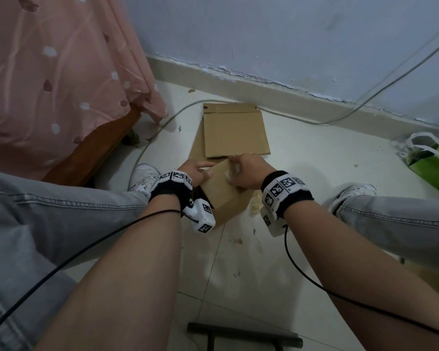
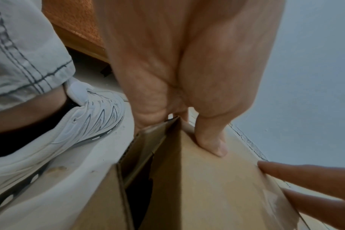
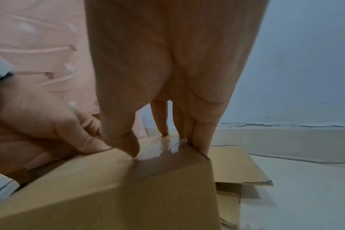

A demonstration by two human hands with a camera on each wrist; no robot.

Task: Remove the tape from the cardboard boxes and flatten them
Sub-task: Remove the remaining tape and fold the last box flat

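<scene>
Near, lower frame: stool bar (image 1: 243, 334), jeans-clad knees, tape scraps (image 1: 254, 206) on the floor (image 1: 314, 173). Mid-frame, between the shoes, sat the box (image 1: 223, 193), still standing, one side open. Left hand (image 1: 197, 171) gripped its upper left edge, thumb pressed on top. Right hand (image 1: 249, 171) sat on the far right corner, thumb and fingertips (image 3: 199, 146) bearing on the clear tape (image 3: 167, 149) there; whether a tape end was pinched, can't tell. Step looked like tape removal, flattening not started. Next likely needs a nail under the tape edge, then a steady peel while the left hand braces. Beyond, touching: flattened cardboard (image 1: 235, 130), crowding that side. Cable (image 1: 162, 127), green bag (image 1: 433, 163) right, pink bedsheet (image 1: 61, 72) upper left.
</scene>
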